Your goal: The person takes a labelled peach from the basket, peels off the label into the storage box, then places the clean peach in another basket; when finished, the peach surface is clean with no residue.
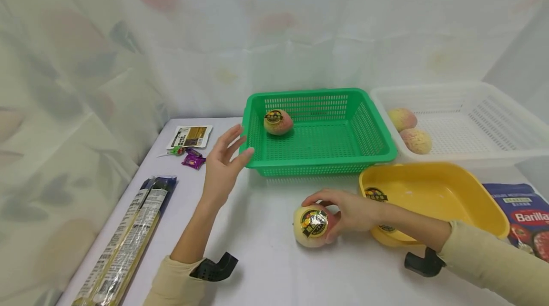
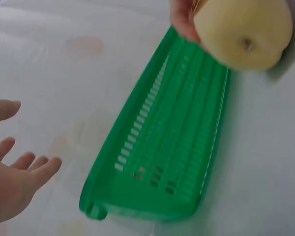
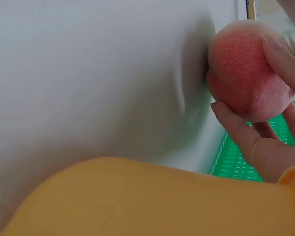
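Observation:
My right hand grips a peach with a black-and-gold sticker, just above or on the table in front of the green basket. In the right wrist view the thumb and fingers curl round the peach's reddish side. The pale underside of that peach shows in the left wrist view. By the basket's left rim my left hand is raised, fingers spread and loosely bent, holding nothing. Another stickered peach lies in the green basket. Whether the held peach touches the table, I cannot tell.
A yellow basin stands at right, stickered fruit partly hidden by my right arm. Behind it a white basket holds two peaches. At left lie long packets, a small pouch and candies. A Barilla pack lies far right.

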{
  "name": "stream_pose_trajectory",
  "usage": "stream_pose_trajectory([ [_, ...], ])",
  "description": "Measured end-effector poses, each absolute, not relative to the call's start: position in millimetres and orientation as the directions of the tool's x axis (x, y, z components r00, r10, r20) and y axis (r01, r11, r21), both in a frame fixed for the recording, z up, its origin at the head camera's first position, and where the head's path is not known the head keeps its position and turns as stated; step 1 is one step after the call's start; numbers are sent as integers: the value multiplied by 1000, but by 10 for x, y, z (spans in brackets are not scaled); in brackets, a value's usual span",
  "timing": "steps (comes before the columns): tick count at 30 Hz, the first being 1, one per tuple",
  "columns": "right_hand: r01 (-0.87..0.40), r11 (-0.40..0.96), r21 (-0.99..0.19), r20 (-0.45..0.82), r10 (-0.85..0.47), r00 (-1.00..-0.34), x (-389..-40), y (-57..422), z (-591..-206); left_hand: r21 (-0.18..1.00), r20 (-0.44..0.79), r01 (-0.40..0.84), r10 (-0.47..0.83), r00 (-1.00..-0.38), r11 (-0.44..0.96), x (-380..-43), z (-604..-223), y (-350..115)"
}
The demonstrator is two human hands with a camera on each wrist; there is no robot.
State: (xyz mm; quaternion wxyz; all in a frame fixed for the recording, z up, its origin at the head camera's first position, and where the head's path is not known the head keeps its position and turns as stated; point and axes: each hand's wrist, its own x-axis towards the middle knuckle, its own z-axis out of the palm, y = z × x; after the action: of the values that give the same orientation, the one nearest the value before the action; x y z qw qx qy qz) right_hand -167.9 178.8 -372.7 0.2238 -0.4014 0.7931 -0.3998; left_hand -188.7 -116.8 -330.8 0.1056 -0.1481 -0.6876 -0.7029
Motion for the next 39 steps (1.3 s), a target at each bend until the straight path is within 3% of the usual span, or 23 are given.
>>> stream_pose_trajectory([
  [7, -465, 336, -819, -15, -823, -568, -1668, 1807, -3735, 949, 311, 306, 407, -859, -81, -1790, -3453, -902],
  [11, -464, 334, -821, -14, -823, -567, -1658, 1806, -3736, 974, 205, 223, 556, -805, -38, -1817, -3604, -849],
  [17, -472, 337, -814, -4, -817, -576, -1641, 1804, -3737, 985, 3, 133, 748, -664, 114, -1822, -3790, -794],
  [23, -474, 337, -814, 15, -803, -596, -1607, 1794, -3739, 970, -107, 115, 800, -591, 215, -1775, -3930, -717],
  [29, -474, 329, -817, 42, -786, -617, -1574, 1800, -3749, 968, -89, 140, 804, -588, 210, -1744, -3997, -653],
  [39, -162, 367, -916, -114, -626, -771, -1507, 2034, -3510, 971, -72, 143, 803, -592, 193, -1733, -3997, -629],
])
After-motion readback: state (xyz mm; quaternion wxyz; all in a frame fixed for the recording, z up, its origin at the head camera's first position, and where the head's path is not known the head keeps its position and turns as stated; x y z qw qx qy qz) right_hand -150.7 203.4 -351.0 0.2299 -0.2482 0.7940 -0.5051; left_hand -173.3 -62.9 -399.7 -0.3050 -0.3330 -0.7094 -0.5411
